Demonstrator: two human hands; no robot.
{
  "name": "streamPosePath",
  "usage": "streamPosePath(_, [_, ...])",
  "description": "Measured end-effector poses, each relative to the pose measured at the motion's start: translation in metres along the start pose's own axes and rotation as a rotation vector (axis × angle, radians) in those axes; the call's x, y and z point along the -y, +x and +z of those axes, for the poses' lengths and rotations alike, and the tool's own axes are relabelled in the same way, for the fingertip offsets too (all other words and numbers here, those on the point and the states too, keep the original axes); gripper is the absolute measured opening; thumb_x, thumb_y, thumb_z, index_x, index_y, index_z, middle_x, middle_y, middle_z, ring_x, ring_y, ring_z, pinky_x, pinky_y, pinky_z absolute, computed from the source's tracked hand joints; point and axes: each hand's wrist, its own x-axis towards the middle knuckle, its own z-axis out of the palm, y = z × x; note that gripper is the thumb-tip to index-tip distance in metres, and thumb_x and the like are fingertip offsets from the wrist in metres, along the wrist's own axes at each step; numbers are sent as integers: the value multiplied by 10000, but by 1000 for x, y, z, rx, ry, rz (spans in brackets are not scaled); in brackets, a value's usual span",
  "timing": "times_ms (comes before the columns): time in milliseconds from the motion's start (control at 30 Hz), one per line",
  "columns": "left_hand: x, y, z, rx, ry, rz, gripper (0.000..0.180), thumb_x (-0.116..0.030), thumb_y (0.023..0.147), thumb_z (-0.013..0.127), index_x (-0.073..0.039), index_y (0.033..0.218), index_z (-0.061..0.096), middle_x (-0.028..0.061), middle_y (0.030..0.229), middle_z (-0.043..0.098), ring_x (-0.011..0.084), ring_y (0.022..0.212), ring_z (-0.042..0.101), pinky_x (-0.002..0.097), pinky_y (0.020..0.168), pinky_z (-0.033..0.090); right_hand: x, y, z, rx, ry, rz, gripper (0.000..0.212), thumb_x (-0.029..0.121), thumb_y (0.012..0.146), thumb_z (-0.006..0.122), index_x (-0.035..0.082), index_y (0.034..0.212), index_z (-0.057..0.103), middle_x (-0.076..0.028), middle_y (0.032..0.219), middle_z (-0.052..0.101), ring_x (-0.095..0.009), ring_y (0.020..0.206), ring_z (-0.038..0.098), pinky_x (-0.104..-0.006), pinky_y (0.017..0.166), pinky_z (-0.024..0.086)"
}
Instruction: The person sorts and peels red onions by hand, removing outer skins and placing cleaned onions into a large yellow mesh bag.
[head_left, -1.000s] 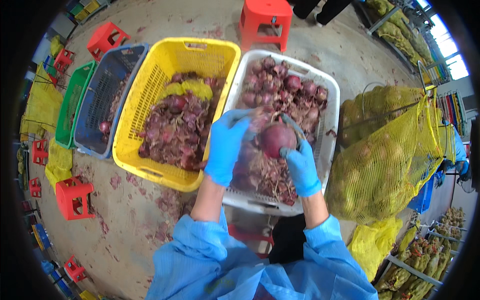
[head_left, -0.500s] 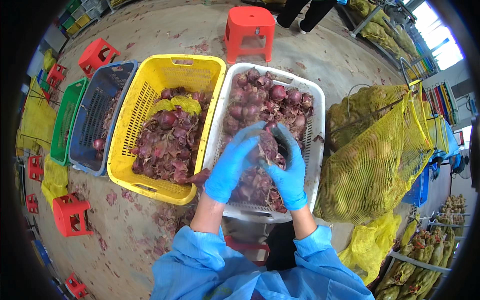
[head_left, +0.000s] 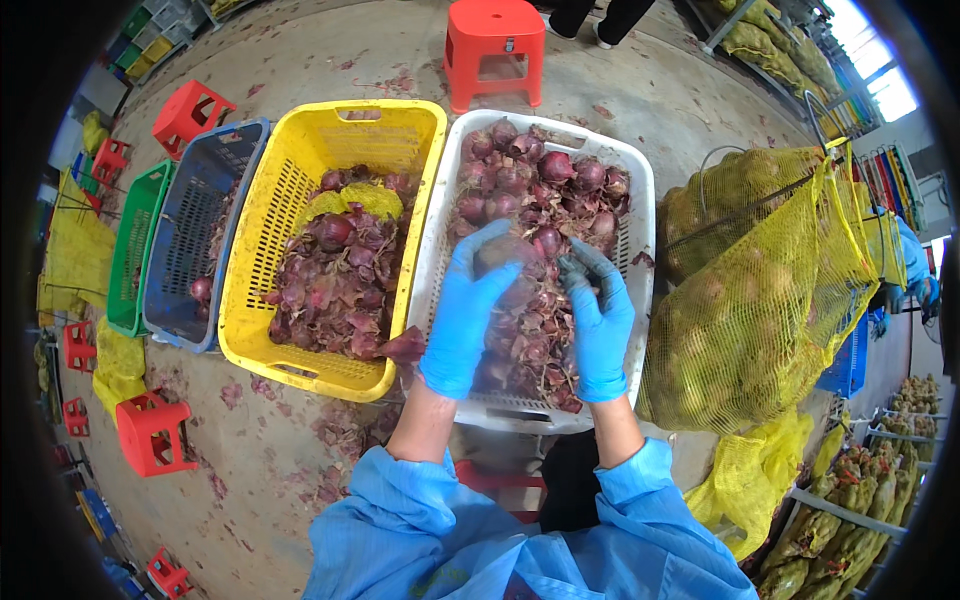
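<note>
Over the white basket (head_left: 645,250) are both my hands, in blue gloves. My left hand (head_left: 466,305) curls round a red onion (head_left: 506,257), which is smeared by motion between its thumb and fingers. To the right, my right hand (head_left: 602,325) has its fingers apart and nothing in it; its glove is stained dark on the fingers. Beneath them, red onions (head_left: 556,167) fill the far part of the basket. Loose papery skins (head_left: 535,350) and more onions lie in the near part.
Left of the white basket stand a yellow basket (head_left: 245,235) of onions and skins, a blue-grey basket (head_left: 165,270) and a green basket (head_left: 130,255). Full yellow mesh sacks (head_left: 745,310) stand to the right. A red stool (head_left: 493,45) is beyond, near a person's legs (head_left: 600,15).
My hands have moved apart. My right hand has come off the onion and opened to the right, while my left hand keeps the onion. The view has shifted slightly.
</note>
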Motion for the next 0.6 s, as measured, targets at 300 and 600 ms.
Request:
streamPosePath(300, [15,6,-7,-44,30,62,461,-152,910,584,-18,1343,499,108,1261,561,206,1091,590,372,941,508,2,-6,3,82,-432,-195,127,26,844,673,15,969,653,-62,899,668,-119,757,610,-262,716,502])
streamPosePath(600, [1,12,-25,24,-823,-247,618,-300,912,540,6,1424,376,191,1397,482,332,1265,502,525,967,489,-37,22,-32,-53,-205,-114,387,41,906,573,33,1290,534,-82,1167,608,-110,951,567,-246,827,472])
